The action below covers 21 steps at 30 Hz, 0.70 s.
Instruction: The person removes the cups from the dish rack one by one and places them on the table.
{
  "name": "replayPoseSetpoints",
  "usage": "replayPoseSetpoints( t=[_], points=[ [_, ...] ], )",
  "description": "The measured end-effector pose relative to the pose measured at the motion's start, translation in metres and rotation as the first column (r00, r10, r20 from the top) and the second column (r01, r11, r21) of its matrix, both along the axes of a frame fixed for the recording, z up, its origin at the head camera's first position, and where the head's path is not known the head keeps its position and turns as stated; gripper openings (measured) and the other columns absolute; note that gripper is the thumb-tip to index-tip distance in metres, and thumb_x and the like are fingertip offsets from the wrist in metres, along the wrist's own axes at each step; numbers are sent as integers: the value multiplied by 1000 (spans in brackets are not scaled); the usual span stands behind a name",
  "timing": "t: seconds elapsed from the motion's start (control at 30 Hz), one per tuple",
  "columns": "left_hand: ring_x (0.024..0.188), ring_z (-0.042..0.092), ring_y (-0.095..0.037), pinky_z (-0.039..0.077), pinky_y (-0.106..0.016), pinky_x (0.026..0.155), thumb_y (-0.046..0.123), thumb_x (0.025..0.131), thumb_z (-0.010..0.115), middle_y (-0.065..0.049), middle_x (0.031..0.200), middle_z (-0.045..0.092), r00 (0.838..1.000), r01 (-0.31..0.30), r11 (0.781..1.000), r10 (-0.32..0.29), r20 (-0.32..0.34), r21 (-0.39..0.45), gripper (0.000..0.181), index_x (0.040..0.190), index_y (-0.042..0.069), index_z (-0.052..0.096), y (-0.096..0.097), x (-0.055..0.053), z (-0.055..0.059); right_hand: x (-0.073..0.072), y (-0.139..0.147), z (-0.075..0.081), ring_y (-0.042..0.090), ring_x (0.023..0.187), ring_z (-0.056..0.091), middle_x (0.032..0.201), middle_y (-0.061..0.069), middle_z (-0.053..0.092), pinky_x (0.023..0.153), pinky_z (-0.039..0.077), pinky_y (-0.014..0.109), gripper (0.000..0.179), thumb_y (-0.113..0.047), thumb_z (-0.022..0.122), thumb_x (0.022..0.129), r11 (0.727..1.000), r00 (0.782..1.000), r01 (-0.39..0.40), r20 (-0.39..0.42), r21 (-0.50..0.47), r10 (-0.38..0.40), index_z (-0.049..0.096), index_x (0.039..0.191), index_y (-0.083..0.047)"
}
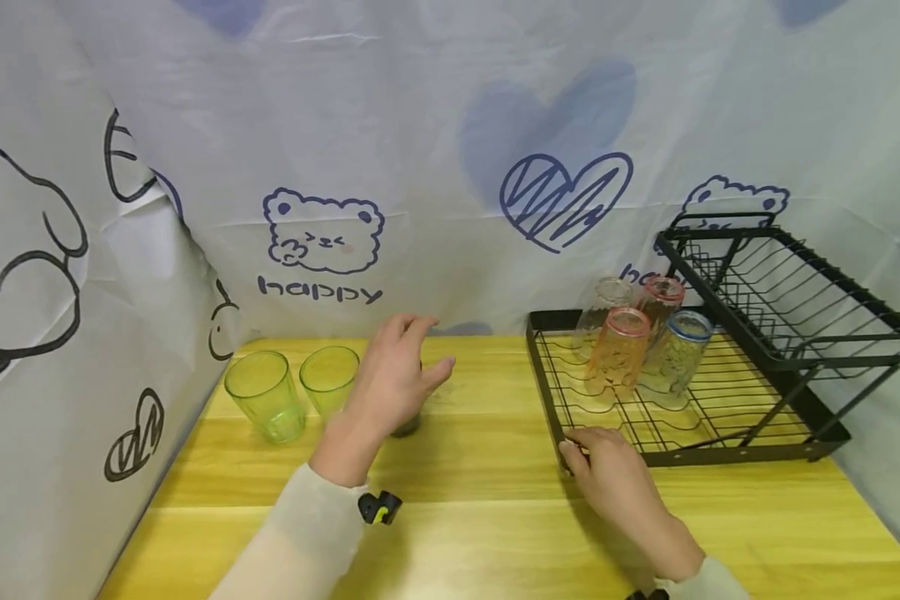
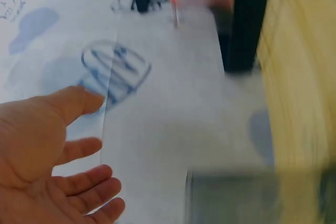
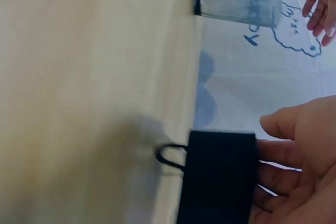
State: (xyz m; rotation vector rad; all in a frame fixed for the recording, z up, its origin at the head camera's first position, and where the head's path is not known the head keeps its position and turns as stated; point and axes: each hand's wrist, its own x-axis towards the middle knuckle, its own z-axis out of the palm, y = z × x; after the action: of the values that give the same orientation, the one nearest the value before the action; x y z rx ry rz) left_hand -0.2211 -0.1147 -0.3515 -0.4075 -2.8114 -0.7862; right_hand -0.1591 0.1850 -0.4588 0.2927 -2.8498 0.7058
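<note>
"Starting with the dark-based glass (image 3: 239,3), where do we find it?"

"We see it on the table (image 1: 480,533), just right of the green glasses (image 1: 270,396), mostly hidden behind our left hand (image 1: 390,375) in the head view."

"Do we have hold of it?"

"No. We hold the left hand wide, thumb and fingers spread, and the right wrist view shows it above the glass, apart and gripping nothing. Our right hand (image 1: 607,471) is at the rack's (image 1: 720,454) near left corner, apparently touching; whether it grips, we cannot tell."

"Which step are we on?"

"We judge it a reach for that glass. Taking it up would call for lowering the left hand and closing round its side, clear of the green neighbour."

"And our counts?"

"We count one dark-based glass, two green, and four glasses (image 1: 617,358) on the rack's lower tier; one rack, two hands."
</note>
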Motion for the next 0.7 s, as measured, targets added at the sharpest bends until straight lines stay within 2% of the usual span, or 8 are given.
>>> replayPoseSetpoints(
  t=[0.1,0.17,0.33,0.4,0.47,0.6,0.7],
  points=[
    [139,53,-35,48,-52,115,35,100,72,-13,148,56,1000,17,994,-19,18,106,54,147,12,60,28,5,-10,-10,13,15,49,124,62,133,25,69,102,51,66,37,-25,62,108,1000,997,26,67,-13,-25,70,133,0],
    [138,54,-34,48,-51,114,36,101,71,-11,148,57,997,43,986,-52,52,163,51,146,13,61,47,6,-21,-19,24,26,51,127,60,139,28,65,102,50,68,41,-27,59,109,999,997,54,61,-5,-54,66,138,1],
    [133,58,-29,52,-49,109,36,103,69,-7,146,60,979,83,954,-132,156,290,46,144,17,63,92,0,-46,-55,45,56,55,119,59,132,34,62,95,50,70,46,-22,63,107,994,989,108,-100,3,-108,59,143,5],
    [128,60,-28,54,-47,105,34,103,69,-6,142,61,970,81,935,-153,187,345,44,144,17,63,110,-5,-55,-71,50,67,56,120,56,131,36,60,97,48,71,49,-19,66,105,992,978,124,-172,3,-122,56,144,8],
    [123,62,-27,55,-46,101,33,103,69,-6,137,63,964,75,915,-168,205,397,43,143,17,64,129,-10,-62,-86,53,76,57,125,51,137,38,55,102,45,72,54,-18,67,104,990,969,144,-203,7,-139,51,146,11],
    [120,61,-26,56,-45,99,34,101,70,-7,134,64,954,76,880,-200,221,469,47,144,16,63,162,-19,-77,-112,57,82,58,134,43,149,40,43,109,41,72,65,-25,67,105,981,970,190,-165,46,-180,42,152,12],
    [128,60,-26,55,-46,104,36,100,73,-8,139,62,945,79,879,-216,246,470,53,147,16,59,179,-21,-89,-123,59,77,59,136,41,151,41,40,113,38,71,72,-32,66,105,971,972,227,-75,82,-221,36,154,13]
  ],
)
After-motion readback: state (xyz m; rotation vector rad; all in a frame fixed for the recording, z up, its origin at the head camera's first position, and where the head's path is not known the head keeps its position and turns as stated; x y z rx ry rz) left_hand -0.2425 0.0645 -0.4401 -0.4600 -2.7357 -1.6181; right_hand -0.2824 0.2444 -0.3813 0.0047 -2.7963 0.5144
